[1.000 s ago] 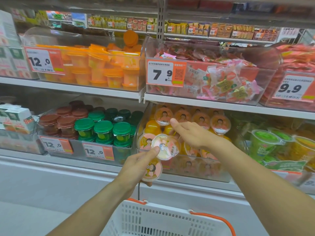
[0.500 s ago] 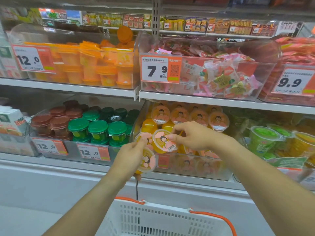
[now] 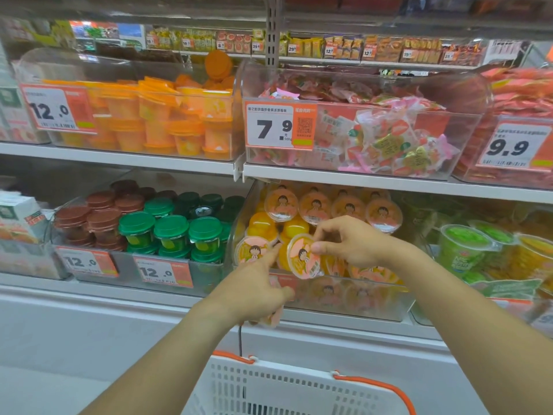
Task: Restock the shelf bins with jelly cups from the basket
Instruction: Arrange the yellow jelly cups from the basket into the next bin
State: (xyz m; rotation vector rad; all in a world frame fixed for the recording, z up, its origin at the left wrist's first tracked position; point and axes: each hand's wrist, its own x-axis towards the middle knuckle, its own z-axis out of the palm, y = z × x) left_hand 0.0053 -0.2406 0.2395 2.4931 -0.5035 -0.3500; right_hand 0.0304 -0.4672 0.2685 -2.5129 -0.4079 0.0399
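Note:
My right hand [image 3: 350,244] pinches a yellow jelly cup with a pink cartoon lid [image 3: 302,256] at the front of the clear lower-shelf bin [image 3: 374,307]. That bin holds several of the same cups [image 3: 347,206]. My left hand [image 3: 254,290] sits just below and left, its index finger pointing up at a cup [image 3: 250,250] in the bin's front left corner. The left palm grips another jelly cup [image 3: 273,317], mostly hidden. The white basket with orange handles [image 3: 287,387] hangs below my arms; its inside is out of sight.
Left of the target bin stands a bin of brown- and green-lidded cups [image 3: 167,232]. Green-lidded cups [image 3: 460,250] fill the bin on the right. The upper shelf [image 3: 359,179] carries bins of orange cups and wrapped sweets, overhanging the lower bins.
My right hand took the upper jelly cup from the left hand and carried it down to the bin's front. The left hand extended its index finger toward the bin.

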